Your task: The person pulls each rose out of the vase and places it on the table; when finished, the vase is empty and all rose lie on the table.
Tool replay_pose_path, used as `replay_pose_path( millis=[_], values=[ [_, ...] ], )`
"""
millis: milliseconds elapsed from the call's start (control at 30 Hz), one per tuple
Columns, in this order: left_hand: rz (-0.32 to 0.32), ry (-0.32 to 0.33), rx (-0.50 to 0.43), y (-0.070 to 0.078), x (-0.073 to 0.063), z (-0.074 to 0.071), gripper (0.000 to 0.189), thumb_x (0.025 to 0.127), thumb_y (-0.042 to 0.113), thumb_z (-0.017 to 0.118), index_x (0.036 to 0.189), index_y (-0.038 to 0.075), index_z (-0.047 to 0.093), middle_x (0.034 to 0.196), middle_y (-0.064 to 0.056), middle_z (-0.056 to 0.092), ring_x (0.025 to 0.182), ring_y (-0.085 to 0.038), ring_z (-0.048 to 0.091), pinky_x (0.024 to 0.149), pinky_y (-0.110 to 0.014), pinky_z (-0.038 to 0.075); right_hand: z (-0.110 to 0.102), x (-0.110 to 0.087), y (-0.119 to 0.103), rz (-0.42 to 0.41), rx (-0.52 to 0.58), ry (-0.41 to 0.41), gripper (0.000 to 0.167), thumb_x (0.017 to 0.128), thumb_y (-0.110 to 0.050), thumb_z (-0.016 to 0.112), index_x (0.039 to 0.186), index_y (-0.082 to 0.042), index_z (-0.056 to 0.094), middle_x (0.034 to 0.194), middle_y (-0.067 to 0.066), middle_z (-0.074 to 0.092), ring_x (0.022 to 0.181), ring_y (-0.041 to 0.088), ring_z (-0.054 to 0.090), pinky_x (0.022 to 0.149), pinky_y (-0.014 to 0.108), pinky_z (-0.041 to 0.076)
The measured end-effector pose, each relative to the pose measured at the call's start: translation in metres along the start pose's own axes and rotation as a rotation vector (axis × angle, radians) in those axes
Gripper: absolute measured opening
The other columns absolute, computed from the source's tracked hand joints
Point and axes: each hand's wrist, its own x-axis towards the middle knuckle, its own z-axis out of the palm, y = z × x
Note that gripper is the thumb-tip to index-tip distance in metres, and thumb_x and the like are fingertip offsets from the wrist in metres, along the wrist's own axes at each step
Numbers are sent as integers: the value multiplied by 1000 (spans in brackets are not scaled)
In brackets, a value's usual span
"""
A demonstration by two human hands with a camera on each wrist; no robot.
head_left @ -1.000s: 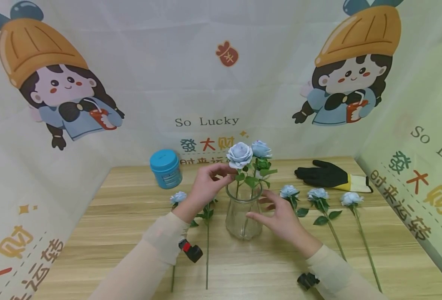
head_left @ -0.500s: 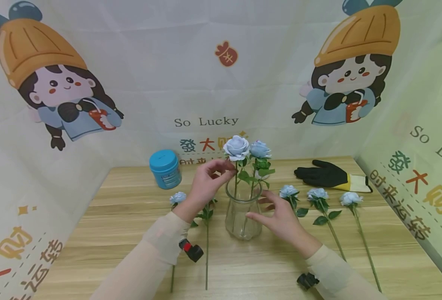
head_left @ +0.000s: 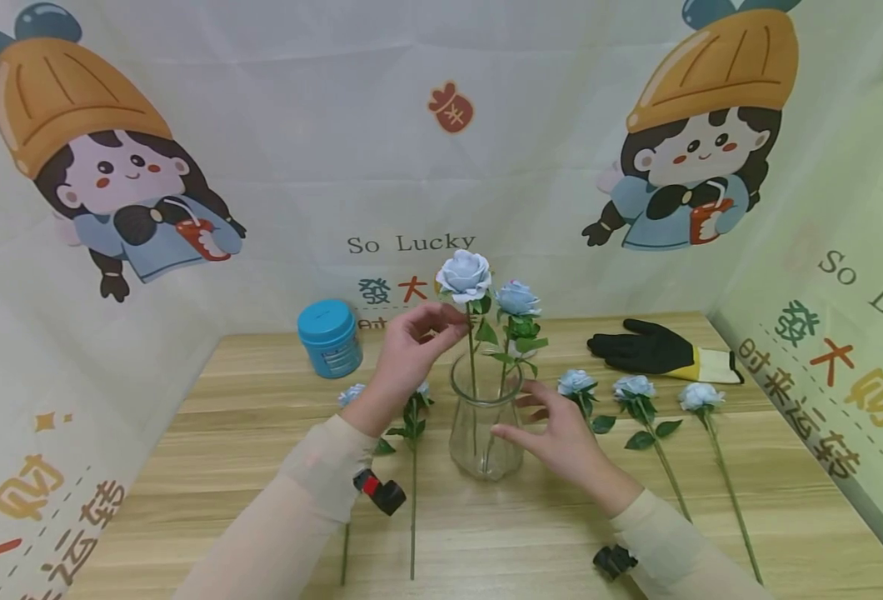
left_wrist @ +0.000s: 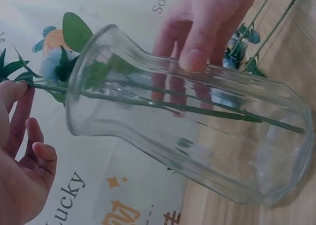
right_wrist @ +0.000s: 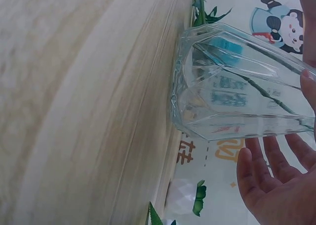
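Note:
My left hand pinches the stem of a pale blue rose just below the bloom. That stem runs down through the mouth of a clear glass vase, its lower end inside. A second blue rose stands in the vase, leaning right. On the vase's right side, my right hand holds the glass, thumb in front and fingers behind. In the left wrist view both stems show through the vase. Parts of my right hand appear beside the glass in the right wrist view.
Two roses lie left of the vase, one bloom partly behind my left forearm. On the right lie three roses, the middle one among them. A blue lidded jar stands back left, a black work glove back right.
My left hand has risen slightly, and the rose it pinches has moved up and a little left, standing straighter. The right hand and the vase stay where they were.

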Motion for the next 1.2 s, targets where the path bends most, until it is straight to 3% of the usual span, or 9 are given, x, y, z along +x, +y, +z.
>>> replay_pose_path(
  millis=[200, 400, 567, 733, 967, 1200],
  values=[
    [31, 40, -13, 19, 6, -6, 16, 97, 6, 70, 109, -3, 68, 97, 13, 72, 91, -9, 66, 83, -24, 57, 0, 0, -1, 3, -5, -1, 61, 85, -33, 87, 137, -16, 61, 133, 6, 67, 116, 27, 67, 95, 48, 58],
    [66, 70, -37, 37, 13, -17, 8, 96, 5, 70, 104, 8, 71, 96, 12, 74, 90, -9, 66, 80, -23, 56, 1, 0, 1, -10, -3, 3, 60, 85, -32, 87, 136, -15, 61, 132, 7, 68, 115, 27, 68, 94, 48, 58],
    [101, 102, -67, 51, 19, -25, 15, 95, 4, 71, 99, 19, 71, 94, 11, 75, 88, -11, 67, 79, -23, 56, 1, 0, 1, -21, -5, 11, 60, 84, -31, 87, 136, -14, 62, 130, 7, 69, 113, 27, 68, 93, 48, 59],
    [150, 131, -95, 65, 21, -30, 20, 95, 2, 68, 98, 21, 71, 96, 8, 75, 85, -12, 67, 73, -24, 56, -1, 0, 2, -16, -5, 10, 61, 84, -32, 87, 137, -15, 61, 130, 6, 69, 114, 27, 68, 93, 48, 59],
    [202, 183, -143, 87, 20, -36, 26, 93, -1, 67, 96, 24, 71, 96, 9, 75, 92, -7, 69, 74, -19, 54, 0, 0, 4, -28, -17, 12, 61, 84, -31, 88, 137, -16, 61, 131, 5, 68, 114, 26, 68, 93, 47, 59],
    [292, 239, -187, 100, 18, -55, 16, 94, 4, 73, 97, 20, 73, 92, 6, 76, 66, -9, 52, 59, -19, 43, 1, 1, 3, -29, -15, 7, 63, 84, -32, 88, 137, -14, 60, 130, 7, 69, 112, 29, 68, 92, 47, 59]
  ],
)
